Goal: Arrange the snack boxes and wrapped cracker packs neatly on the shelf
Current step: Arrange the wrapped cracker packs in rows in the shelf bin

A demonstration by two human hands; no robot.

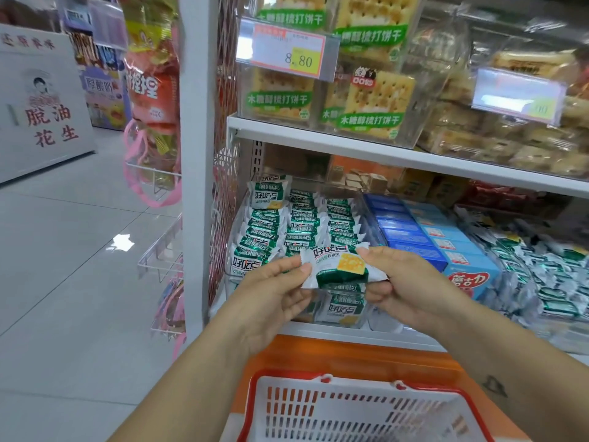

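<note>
A green and white wrapped cracker pack [341,266] is held level in front of the lower shelf [344,334]. My left hand [271,295] pinches its left end and my right hand [401,282] pinches its right end. Behind it, rows of the same green and white cracker packs [296,218] stand in a clear bin on the shelf's left side. To the right lie blue snack boxes [446,240] in two rows, then a loose heap of green and white packs [548,269].
A white and red shopping basket [360,406] sits below my arms on an orange surface [350,352]. The upper shelf [382,148] carries clear boxes of crackers [366,100] and a price tag [287,52]. The white shelf post [197,154] and tiled aisle floor [63,266] lie left.
</note>
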